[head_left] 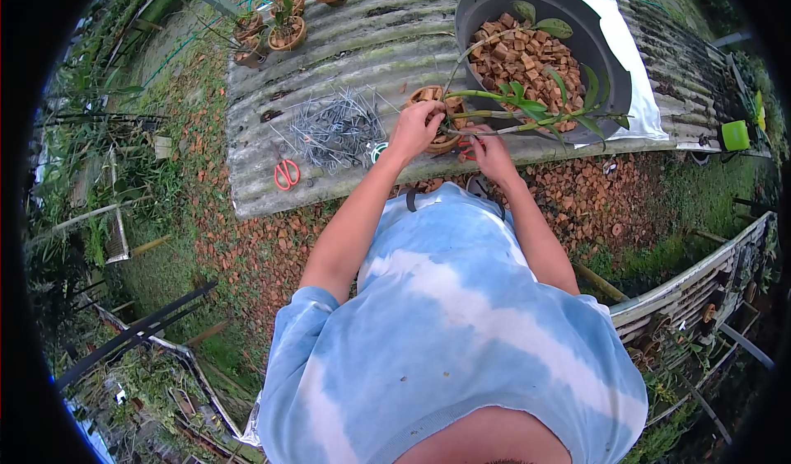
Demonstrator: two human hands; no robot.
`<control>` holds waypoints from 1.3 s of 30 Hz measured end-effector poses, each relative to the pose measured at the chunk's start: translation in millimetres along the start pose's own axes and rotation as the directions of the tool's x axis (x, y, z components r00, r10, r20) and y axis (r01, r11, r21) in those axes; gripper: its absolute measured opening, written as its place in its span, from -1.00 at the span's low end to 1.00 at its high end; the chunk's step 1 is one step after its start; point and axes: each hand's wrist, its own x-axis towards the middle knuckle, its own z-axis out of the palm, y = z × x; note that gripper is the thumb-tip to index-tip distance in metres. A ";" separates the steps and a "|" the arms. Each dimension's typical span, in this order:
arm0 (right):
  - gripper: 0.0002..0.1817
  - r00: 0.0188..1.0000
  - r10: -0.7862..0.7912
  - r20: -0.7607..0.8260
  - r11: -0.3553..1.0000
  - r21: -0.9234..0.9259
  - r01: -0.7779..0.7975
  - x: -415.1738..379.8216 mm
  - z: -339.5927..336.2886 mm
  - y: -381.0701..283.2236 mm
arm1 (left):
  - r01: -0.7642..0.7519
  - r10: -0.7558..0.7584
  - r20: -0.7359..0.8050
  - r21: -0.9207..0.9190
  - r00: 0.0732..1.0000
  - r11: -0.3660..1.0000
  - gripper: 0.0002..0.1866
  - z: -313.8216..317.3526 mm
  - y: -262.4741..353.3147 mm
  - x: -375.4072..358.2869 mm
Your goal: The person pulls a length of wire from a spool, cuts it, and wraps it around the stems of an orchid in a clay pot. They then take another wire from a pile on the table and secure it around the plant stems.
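Note:
A terracotta pot (pixel 426 95) filled with brown chunks stands near the table's front edge. An orchid (pixel 494 116) rises from it, its long leafy stems leaning right over a large black tub. My left hand (pixel 416 132) is at the pot's left side, thumb and fingers closed on the orchid's stem near its base. Close by on the right, my right hand (pixel 492 155) has its fingers pinched together at the pot's rim, below the stems. What it pinches, if anything, is too small to make out. A red-handled tool (pixel 467 150) shows partly beside the right fingers.
A heap of metal wire pieces (pixel 338 130) and red-handled scissors (pixel 287 175) lie left on the corrugated table (pixel 255 118). The black tub (pixel 610 77) holds brown chunks (pixel 523 60), with a white sack (pixel 647 105) behind. Several potted plants (pixel 287 34) stand at the far left.

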 end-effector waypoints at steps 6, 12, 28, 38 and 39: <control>-0.66 0.993 -0.119 -0.020 0.983 -0.143 0.115 0.1 3.5 4.1 | -0.147 0.132 0.072 0.299 0.989 0.943 -0.78 3.3 -11.9 -4.8; -0.67 0.992 -0.089 -0.094 0.992 -0.093 0.080 -0.7 7.1 -5.1 | -0.125 0.100 0.078 0.483 0.992 0.867 -0.81 12.5 -5.5 -3.1; -0.66 0.984 -0.080 -0.159 0.993 -0.099 0.064 -2.8 7.1 -18.6 | 0.054 -0.167 0.166 0.534 0.972 0.844 -0.73 16.1 12.6 9.5; -0.70 0.995 -0.092 -0.031 0.983 -0.163 0.086 -5.9 -3.1 -11.1 | 0.194 -0.274 0.158 0.396 0.949 0.897 -0.74 12.7 9.6 9.7; -0.70 0.995 -0.094 -0.025 0.982 -0.167 0.088 -6.4 -3.6 -12.8 | 0.195 -0.275 0.156 0.397 0.949 0.897 -0.74 12.7 10.4 9.0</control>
